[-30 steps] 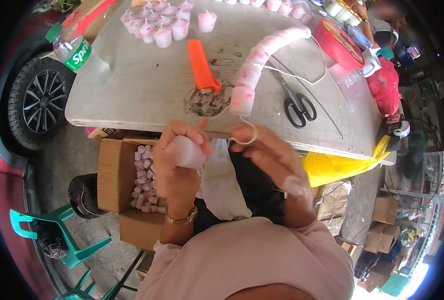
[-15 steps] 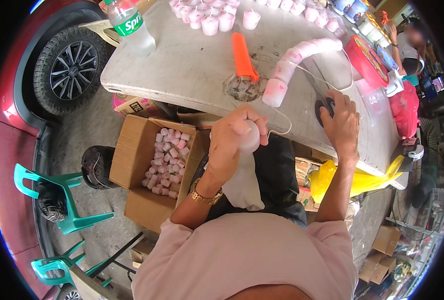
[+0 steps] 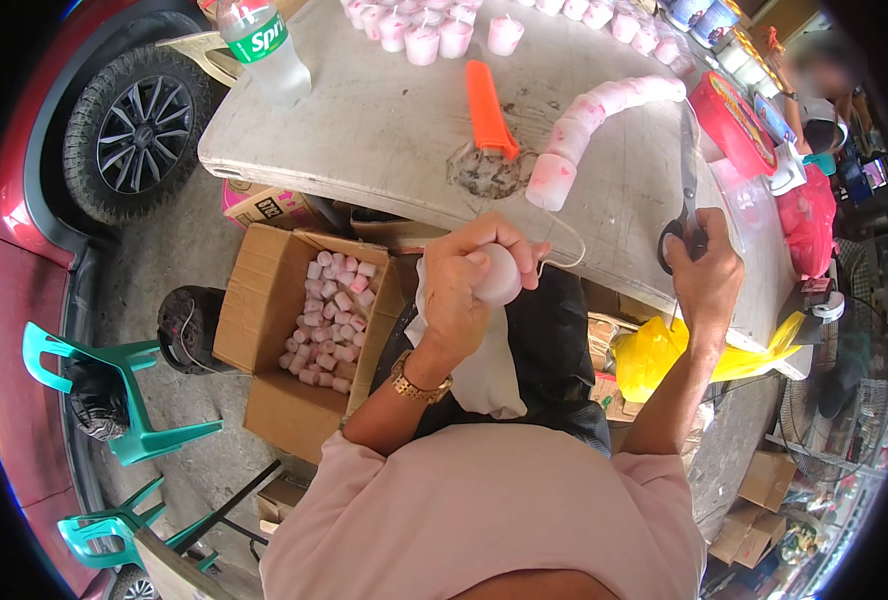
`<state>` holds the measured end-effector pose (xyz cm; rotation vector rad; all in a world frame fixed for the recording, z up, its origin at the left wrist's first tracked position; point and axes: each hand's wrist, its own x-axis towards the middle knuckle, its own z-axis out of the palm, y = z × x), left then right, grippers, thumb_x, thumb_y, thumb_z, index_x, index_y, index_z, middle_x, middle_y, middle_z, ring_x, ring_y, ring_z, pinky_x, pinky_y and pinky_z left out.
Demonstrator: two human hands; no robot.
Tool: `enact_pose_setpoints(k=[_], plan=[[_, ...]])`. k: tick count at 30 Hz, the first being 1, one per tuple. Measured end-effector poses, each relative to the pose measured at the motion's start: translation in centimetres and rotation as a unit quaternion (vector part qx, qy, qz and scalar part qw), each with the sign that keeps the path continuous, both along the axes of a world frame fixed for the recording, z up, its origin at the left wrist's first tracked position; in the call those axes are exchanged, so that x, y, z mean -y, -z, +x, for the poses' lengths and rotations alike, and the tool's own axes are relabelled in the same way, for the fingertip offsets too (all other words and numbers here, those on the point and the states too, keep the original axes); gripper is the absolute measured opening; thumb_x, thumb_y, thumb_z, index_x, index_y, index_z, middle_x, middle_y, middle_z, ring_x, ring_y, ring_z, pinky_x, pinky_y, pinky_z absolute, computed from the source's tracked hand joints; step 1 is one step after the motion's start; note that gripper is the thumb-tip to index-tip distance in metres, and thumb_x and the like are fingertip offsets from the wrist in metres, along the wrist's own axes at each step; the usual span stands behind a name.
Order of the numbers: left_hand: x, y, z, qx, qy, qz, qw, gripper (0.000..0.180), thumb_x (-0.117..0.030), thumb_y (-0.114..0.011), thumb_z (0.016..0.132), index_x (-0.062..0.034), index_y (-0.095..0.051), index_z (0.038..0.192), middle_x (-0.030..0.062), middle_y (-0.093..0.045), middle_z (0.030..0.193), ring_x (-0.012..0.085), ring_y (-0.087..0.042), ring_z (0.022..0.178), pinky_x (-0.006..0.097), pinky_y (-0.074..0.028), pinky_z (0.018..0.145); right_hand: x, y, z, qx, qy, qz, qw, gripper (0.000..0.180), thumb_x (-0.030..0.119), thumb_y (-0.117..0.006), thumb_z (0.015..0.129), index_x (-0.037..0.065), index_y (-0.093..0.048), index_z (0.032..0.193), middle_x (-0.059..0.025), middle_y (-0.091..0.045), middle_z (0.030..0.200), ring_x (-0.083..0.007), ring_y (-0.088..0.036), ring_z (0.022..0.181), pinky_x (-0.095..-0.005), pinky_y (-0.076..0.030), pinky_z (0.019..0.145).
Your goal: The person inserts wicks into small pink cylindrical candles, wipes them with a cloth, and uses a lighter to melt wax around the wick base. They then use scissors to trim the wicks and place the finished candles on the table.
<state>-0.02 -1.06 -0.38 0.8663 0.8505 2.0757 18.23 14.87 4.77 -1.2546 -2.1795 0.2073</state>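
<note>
My left hand is closed around a pale, whitish candle above my lap, its round end facing up. From beside it a white wick string loops toward a curved row of pink-and-white candles lying end to end on the table. My right hand grips black-handled scissors at the table's near right edge, the blades pointing away from me. Between the hands and the back of the table lies an orange-handled tool, beside a worn patch in the tabletop.
Many small candles stand at the table's far side near a plastic bottle. An open cardboard box of candle pieces sits at left. A red tub and a yellow bag are at right. Green chairs stand by a red vehicle.
My right hand has lifted the scissors off the tabletop and turned them, drawing slightly toward me. The string loop near them has shifted. My left hand still holds the candle, its fingers slightly moved.
</note>
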Motion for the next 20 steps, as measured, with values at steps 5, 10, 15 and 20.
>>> enact_pose_setpoints(k=[5,10,15,20], plan=[[-0.3,-0.4,0.4,-0.018,0.021,0.002,1.000,0.044,-0.038,-0.046,0.077,0.0036,-0.055,0.087,0.0089,-0.056,0.082,0.0158,-0.056,0.077,0.032,-0.046,0.081,-1.5,0.8,-0.6,-0.108,0.000,-0.131,0.986,0.019,0.009,-0.070,0.076,0.004,-0.056,0.086,-0.0074,-0.066,0.068,-0.0128,-0.062,0.060,-0.0250,-0.044,0.054],[-0.8,-0.8,0.8,-0.001,0.025,0.007,1.000,0.045,-0.039,-0.051,0.078,0.0035,-0.056,0.093,0.0089,-0.056,0.094,0.0148,-0.053,0.087,0.026,-0.041,0.076,-4.0,1.8,-1.7,-0.406,-0.089,-0.291,0.862,0.013,0.002,-0.062,0.082,0.001,-0.053,0.091,-0.0114,-0.062,0.078,-0.0202,-0.061,0.064,-0.0255,-0.045,0.055],[-0.6,-0.4,1.3,0.037,0.063,-0.004,0.997,0.046,-0.035,-0.053,0.077,0.0051,-0.054,0.100,0.0119,-0.054,0.100,0.0183,-0.053,0.097,0.034,-0.042,0.093,-8.3,2.5,-1.1,-0.470,-0.212,-0.359,0.778,0.017,0.010,-0.067,0.084,0.003,-0.057,0.097,-0.0103,-0.066,0.088,-0.0194,-0.065,0.073,-0.0292,-0.048,0.057],[-0.6,-0.1,1.3,0.024,0.091,-0.009,0.995,0.049,-0.035,-0.053,0.077,0.0054,-0.053,0.104,0.0132,-0.052,0.103,0.0221,-0.052,0.104,0.043,-0.037,0.105,-14.1,1.8,-2.8,-0.421,-0.343,-0.411,0.732,0.020,0.017,-0.065,0.085,0.003,-0.058,0.098,-0.0119,-0.066,0.086,-0.0213,-0.064,0.076,-0.0286,-0.052,0.064]])
